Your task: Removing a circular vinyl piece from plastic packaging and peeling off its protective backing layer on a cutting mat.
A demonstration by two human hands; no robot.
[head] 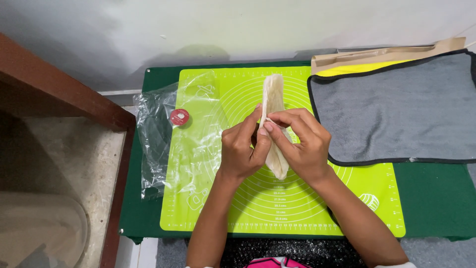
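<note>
A clear plastic bag point(163, 144) with a round red sticker point(179, 117) lies flat at the left of the green baking mat point(307, 208). Over the mat's middle, the left hand point(243, 149) and right hand point(302, 144) pinch a folded flatbread point(273, 97) on edge, fingers closed on it from both sides so it stays folded. A grey towel point(396, 109) lies on the right.

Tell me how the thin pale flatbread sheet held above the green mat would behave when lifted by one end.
The thin pale flatbread sheet probably flops: it already folds between the left hand and right hand. It looks light and likely tears easily, being very thin.
</note>
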